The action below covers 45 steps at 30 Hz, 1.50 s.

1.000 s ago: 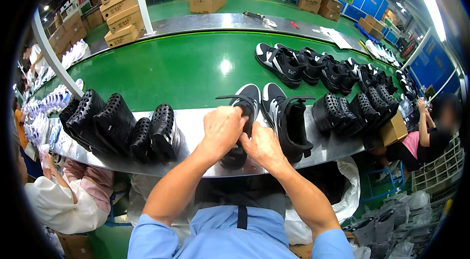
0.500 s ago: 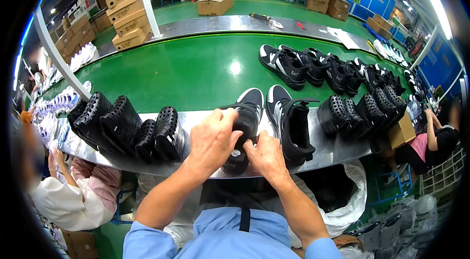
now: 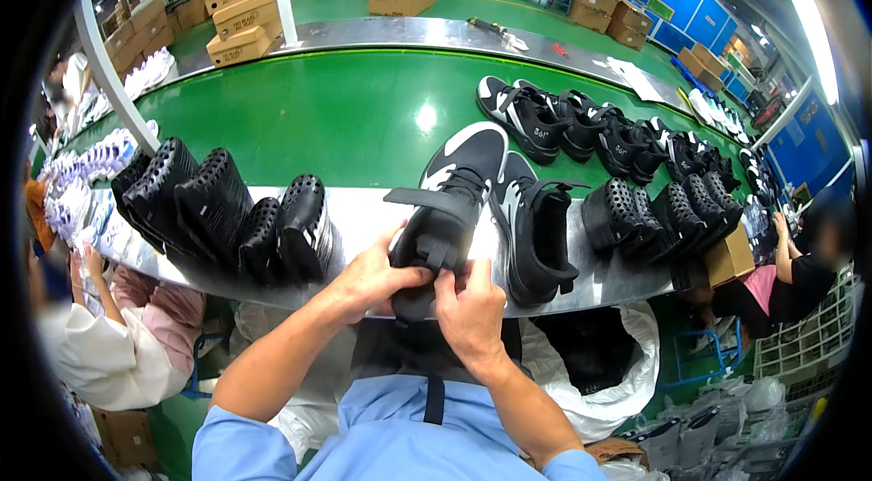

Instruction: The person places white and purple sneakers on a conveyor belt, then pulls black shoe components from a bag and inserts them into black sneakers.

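Note:
A black sneaker (image 3: 466, 158) with a white-edged toe is tilted at the bench's near edge, heel towards me. Its ankle strap (image 3: 427, 200) hangs loose, sticking out to the left. My left hand (image 3: 374, 281) grips the heel from the left, thumb at the collar. On the right side of the collar, my right hand (image 3: 470, 307) pinches the heel's rim with curled fingers; whether anything small is between those fingertips is hidden. The matching sneaker (image 3: 541, 249) stands just right of it on the metal bench (image 3: 363, 208), its opening facing me.
Stacked black perforated shoe-shaped pieces (image 3: 302, 222) stand left, with more stacks (image 3: 610, 213) right. Beyond, a green belt (image 3: 300, 122) carries a row of black sneakers (image 3: 522, 118). A white sack (image 3: 636, 354) opens below the bench. Co-workers sit at left (image 3: 118, 345) and right (image 3: 790, 277).
The held sneaker has tipped and come nearer my head, its strap now swung out left. My left hand has moved from over the tongue down to the heel; my right hand moved slightly left.

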{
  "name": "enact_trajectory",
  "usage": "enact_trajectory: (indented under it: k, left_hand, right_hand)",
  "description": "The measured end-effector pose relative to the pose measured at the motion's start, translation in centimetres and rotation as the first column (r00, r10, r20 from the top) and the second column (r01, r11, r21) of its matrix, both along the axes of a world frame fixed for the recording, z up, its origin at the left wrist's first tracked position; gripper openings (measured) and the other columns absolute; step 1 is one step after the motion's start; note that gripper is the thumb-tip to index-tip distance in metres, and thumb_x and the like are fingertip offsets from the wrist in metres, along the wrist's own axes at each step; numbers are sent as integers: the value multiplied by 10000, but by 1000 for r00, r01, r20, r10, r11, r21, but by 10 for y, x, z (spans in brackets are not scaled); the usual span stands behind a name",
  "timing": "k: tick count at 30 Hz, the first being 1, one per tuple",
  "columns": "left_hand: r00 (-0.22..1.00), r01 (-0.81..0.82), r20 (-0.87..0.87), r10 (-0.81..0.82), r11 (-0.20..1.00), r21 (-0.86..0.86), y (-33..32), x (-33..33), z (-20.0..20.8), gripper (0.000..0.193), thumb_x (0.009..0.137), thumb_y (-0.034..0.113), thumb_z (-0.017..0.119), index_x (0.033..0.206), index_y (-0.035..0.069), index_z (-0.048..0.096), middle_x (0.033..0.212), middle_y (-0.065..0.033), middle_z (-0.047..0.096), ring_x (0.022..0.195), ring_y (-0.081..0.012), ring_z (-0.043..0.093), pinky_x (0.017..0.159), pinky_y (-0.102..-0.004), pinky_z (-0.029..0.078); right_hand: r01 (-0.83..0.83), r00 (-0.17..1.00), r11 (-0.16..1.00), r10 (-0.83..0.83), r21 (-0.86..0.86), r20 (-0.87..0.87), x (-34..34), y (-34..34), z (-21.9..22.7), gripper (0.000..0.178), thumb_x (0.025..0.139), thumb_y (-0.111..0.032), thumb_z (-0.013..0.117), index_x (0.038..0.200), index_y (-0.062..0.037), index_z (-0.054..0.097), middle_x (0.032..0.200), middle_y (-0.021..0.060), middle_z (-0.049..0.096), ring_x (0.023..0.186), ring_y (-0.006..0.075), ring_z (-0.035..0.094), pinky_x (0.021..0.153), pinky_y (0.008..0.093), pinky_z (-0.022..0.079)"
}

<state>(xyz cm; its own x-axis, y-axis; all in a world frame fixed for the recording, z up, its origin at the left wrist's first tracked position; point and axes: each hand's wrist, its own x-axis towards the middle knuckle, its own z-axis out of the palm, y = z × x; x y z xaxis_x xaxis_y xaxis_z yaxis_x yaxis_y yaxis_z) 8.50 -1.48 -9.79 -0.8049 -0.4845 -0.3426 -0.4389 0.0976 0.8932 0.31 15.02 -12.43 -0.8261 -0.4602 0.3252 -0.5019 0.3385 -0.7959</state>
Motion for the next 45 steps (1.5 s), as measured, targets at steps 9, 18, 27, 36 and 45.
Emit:
enact_trajectory:
  k: [9, 18, 27, 36, 45]
  left_hand:
    - [982, 156, -30, -188, 886, -437, 7, 67, 52, 723, 732, 121, 727, 1441, 89, 588, 1287, -242, 589, 1225, -402, 569, 1106, -440, 448]
    - [911, 397, 117, -396, 761, -514, 18, 87, 51, 716, 696, 110, 724, 1406, 117, 630, 1254, -207, 582, 1189, -381, 544, 1058, -437, 456]
    - [798, 481, 95, -595, 533, -696, 6, 86, 44, 762, 615, 73, 759, 1368, 135, 663, 1298, -199, 557, 1173, -381, 537, 1003, -448, 480]
    - [745, 537, 130, -654, 473, -699, 4, 85, 47, 725, 619, 67, 751, 1336, 131, 671, 1307, -186, 565, 1166, -368, 539, 979, -455, 478]
    - [775, 531, 97, -625, 559, -637, 7, 91, 49, 781, 648, 113, 742, 1413, 131, 590, 1255, -171, 588, 1152, -354, 550, 971, -453, 481]
  right_hand:
    - [-397, 900, 913, 407, -91, 157, -12, 94, 107, 433, 879, -103, 826, 1253, 43, 665, 808, 42, 644, 613, 59, 529, 570, 217, 451]
    - [-708, 441, 693, 586, -139, 680, -7, 64, 105, 198, 945, -56, 767, 1092, 29, 665, 873, -14, 631, 731, 21, 550, 632, 181, 432]
    - [-776, 474, 630, 599, -16, 646, -5, 55, 95, 204, 998, -195, 730, 1005, 7, 705, 764, 0, 615, 676, 53, 501, 595, 249, 416]
    - [-798, 500, 593, 560, 102, 660, 5, 39, 91, 204, 984, -188, 713, 952, 13, 702, 708, 27, 608, 632, 77, 515, 573, 285, 438]
    - [-817, 552, 508, 550, 273, 627, 9, 19, 92, 224, 927, -190, 752, 910, 26, 694, 701, 104, 670, 604, 167, 629, 578, 320, 489]
